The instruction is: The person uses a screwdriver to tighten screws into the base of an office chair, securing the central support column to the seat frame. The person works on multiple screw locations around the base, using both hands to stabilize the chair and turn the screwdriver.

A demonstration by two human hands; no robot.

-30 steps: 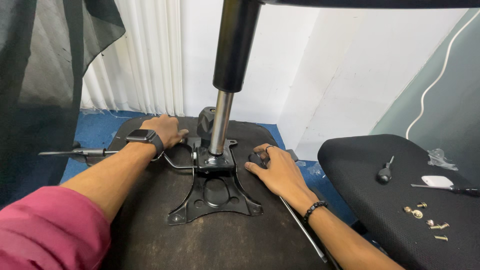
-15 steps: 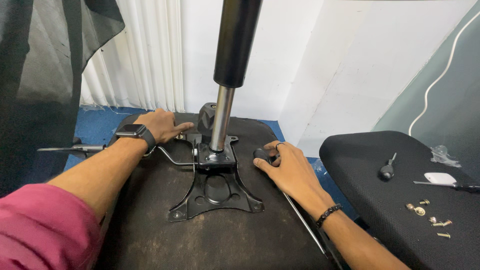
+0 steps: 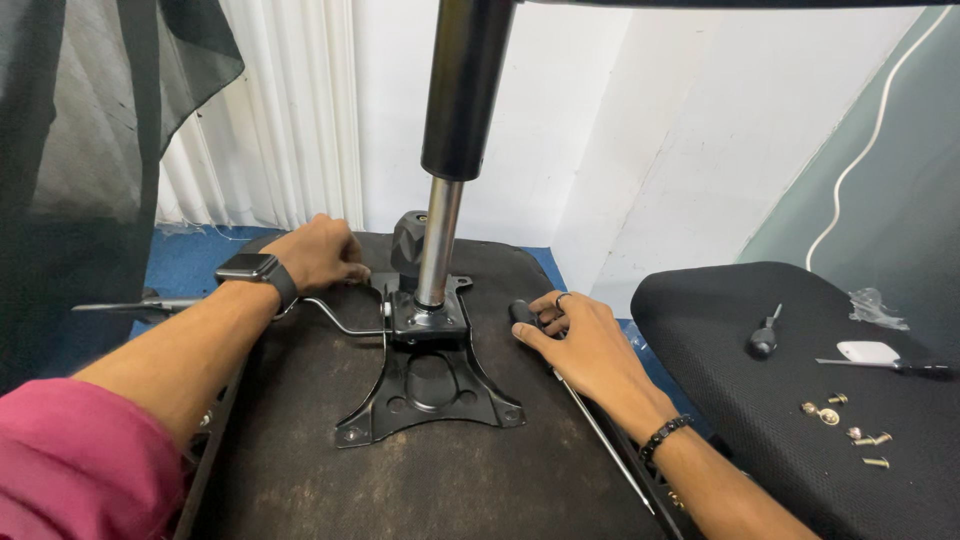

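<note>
Left hand: the left hand [image 3: 318, 252] lies knuckles-up on the far left edge of the upturned chair seat [image 3: 300, 470], fingers curled down over the rim; whether they grip anything underneath I cannot tell. It looks placed to steady the seat from that side.
Watch: a dark wristwatch [image 3: 255, 271] sits on the left wrist, above a pink sleeve [image 3: 80, 465].
Right hand: the right hand [image 3: 585, 345] rests on the seat's right side, fingers loosely bent around a black knob [image 3: 524, 314], touching it but not clenched tight. A ring and a bead bracelet [image 3: 664, 436] show on this arm.
Rod: a thin metal rod [image 3: 600, 435] runs from the knob toward the near right edge of the seat, so the hand sits at its handle end.
Plate: a black metal plate [image 3: 430, 385] lies flat in the middle of the seat, between the two hands, its legs spread out.
Column: a shiny steel column [image 3: 438, 245] stands upright from the plate into a wider black tube [image 3: 465, 90].
Wire lever: a bent wire lever [image 3: 335, 318] reaches from the plate toward the left hand.
Second cushion: a black mesh cushion [image 3: 720, 320] lies to the right, apart from the seat, serving as a parts shelf.
Loose parts: a stubby screwdriver [image 3: 764, 334], a white-handled tool [image 3: 875, 354] and several brass screws [image 3: 848, 425] lie on it, within the right arm's reach.
</note>
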